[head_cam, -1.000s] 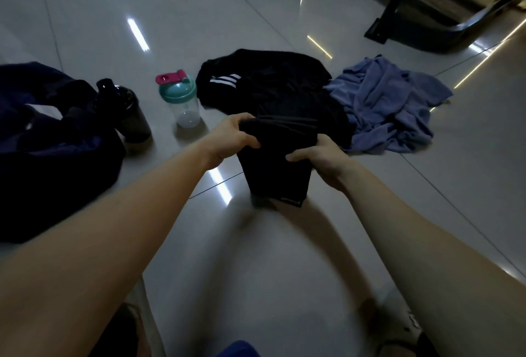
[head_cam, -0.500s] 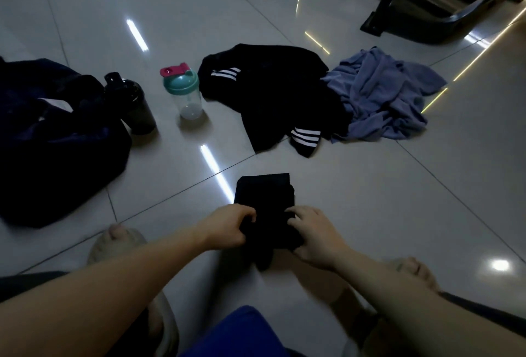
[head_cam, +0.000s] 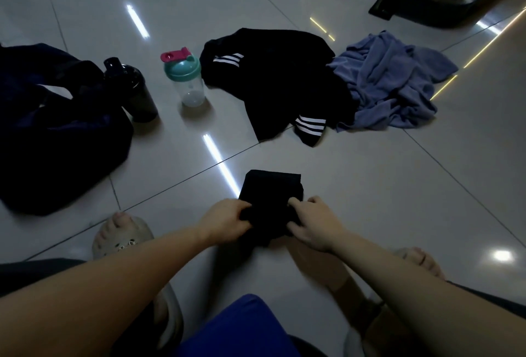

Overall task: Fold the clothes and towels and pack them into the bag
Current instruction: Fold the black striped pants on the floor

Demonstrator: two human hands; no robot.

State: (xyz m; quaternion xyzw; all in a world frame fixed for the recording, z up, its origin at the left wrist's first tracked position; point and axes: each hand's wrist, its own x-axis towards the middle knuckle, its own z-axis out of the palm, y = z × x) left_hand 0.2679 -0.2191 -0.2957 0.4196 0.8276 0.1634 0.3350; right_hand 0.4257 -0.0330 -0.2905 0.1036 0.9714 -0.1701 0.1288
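You're working on a glossy grey tiled floor (head_cam: 370, 186) streaked with light reflections. Nearest you, a folded cloth (head_cam: 271, 188), black, lies flat on a tile. Your left sandal (head_cam: 119, 238) and right foot (head_cam: 421, 260) rest on the floor either side of it, closer to you. Far left, the dark bag (head_cam: 57, 143) slumps open. A black bottle (head_cam: 133, 92) stands upright just beside its right edge. A clear shaker (head_cam: 185, 80) with a teal lid stands near that. Beyond the cloth, a black striped garment (head_cam: 279, 80) lies heaped, with a crumpled blue towel (head_cam: 390, 86) touching its right side. At the top right, a black frame (head_cam: 381, 10) has its base planted on the tiles.
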